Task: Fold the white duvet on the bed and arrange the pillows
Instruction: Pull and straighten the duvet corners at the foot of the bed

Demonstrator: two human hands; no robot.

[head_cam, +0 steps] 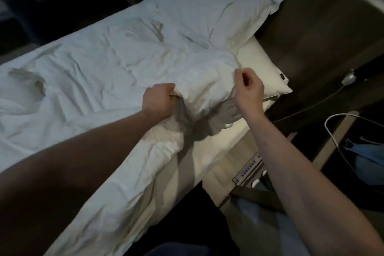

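Your left hand and right hand each have their grip bunched on the near top edge of the white duvet, rumpled across the bed below 2 pillows; it looks soft, light, floppy, so take corners

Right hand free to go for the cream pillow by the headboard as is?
Probably not yet. The right hand is pinching the duvet edge, so it must let go first. Otherwise the way looks open: the cream pillow lies just beyond that hand, partly tucked under the white pillow.
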